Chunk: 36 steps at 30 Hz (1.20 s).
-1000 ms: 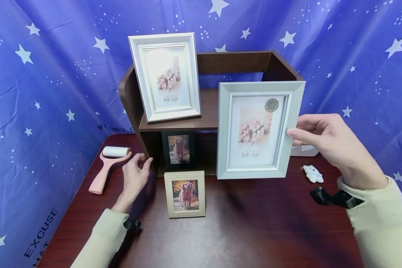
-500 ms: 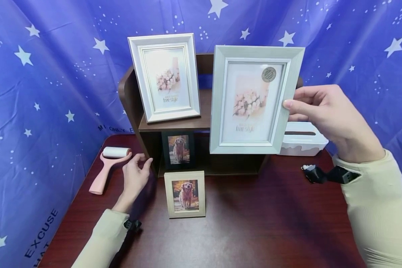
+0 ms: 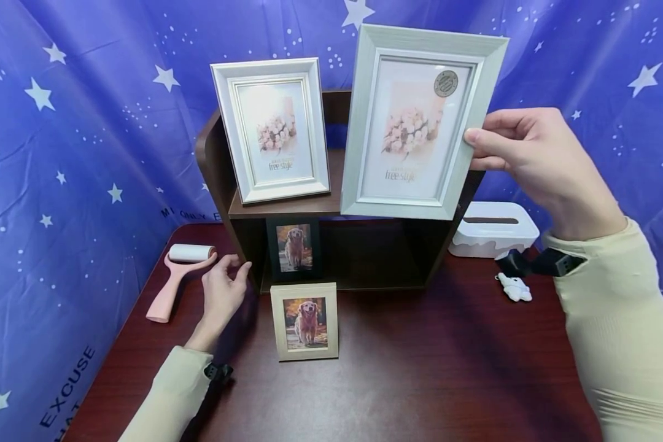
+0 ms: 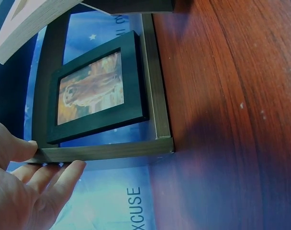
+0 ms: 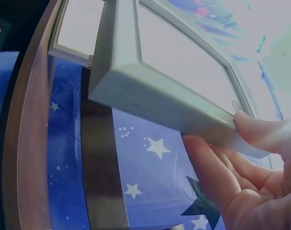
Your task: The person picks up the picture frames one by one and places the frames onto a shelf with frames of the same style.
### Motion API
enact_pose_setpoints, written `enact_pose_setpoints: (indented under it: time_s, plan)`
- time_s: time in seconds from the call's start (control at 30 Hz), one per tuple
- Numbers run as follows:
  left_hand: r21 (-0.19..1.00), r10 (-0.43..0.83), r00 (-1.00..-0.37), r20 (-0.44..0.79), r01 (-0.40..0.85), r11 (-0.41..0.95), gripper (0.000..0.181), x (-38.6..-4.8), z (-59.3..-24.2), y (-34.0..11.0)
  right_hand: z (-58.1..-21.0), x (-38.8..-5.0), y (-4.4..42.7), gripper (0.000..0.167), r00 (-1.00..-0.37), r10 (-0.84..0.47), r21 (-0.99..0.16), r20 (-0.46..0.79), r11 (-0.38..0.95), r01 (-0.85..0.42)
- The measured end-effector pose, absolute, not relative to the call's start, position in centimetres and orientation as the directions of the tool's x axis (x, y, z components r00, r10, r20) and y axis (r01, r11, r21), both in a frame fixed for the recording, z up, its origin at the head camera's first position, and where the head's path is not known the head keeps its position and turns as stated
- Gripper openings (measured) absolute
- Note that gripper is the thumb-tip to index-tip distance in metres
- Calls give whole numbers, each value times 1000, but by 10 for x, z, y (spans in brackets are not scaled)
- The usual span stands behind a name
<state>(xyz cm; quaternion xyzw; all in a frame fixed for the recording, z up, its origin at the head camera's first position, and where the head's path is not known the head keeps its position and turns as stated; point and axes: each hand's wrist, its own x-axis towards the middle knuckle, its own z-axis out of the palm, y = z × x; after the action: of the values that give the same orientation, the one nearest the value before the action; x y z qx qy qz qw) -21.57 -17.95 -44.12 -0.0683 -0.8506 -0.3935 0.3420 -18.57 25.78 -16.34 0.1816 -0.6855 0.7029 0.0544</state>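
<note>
Pale grey-green photo frame (image 3: 422,126): directly left of the right hand (image 3: 536,162) – long axis near upright, top tipped rightward – raised before the right half of the brown shelf (image 3: 293,207), right of the white photo frame (image 3: 278,129).
Right hand: nearer, thumb and fingers pinching the frame's right edge.
Left hand (image 3: 223,293): thumb and fingers gripping the shelf's left side.
Since a second ago: pale frame higher, white tissue box (image 3: 494,238) uncovered, left hand unchanged.

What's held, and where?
Right hand: pale gray-green photo frame, by its right edge. Left hand: brown shelf, by its left side's front edge.
</note>
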Motion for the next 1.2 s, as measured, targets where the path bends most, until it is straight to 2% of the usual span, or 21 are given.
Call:
enact_pose_setpoints:
  time_s: [0.4, 0.47, 0.7, 1.03, 1.2]
  plan:
    - [640, -166, -769, 618, 369, 674, 15, -216, -442, -179, -173, -207, 246, 11, -934, -32, -934, 357, 5, -357]
    - [644, -166, -773, 612, 365, 672, 15, -214, -442, -178, -175, -208, 244, 13, -931, -6, -929, 365, 66, -365]
    - [640, -170, -766, 620, 369, 674, 16, -212, -443, -178, -177, -214, 236, 32, -915, 66, -847, 399, 410, -339]
    - [641, -169, -773, 611, 358, 679, 15, -215, -443, -179, -180, -226, 227, 35, -917, 96, -833, 388, 463, -304]
    - [640, -172, -768, 617, 362, 678, 14, -216, -443, -179, -182, -226, 224, 37, -912, 106, -776, 398, 569, -272]
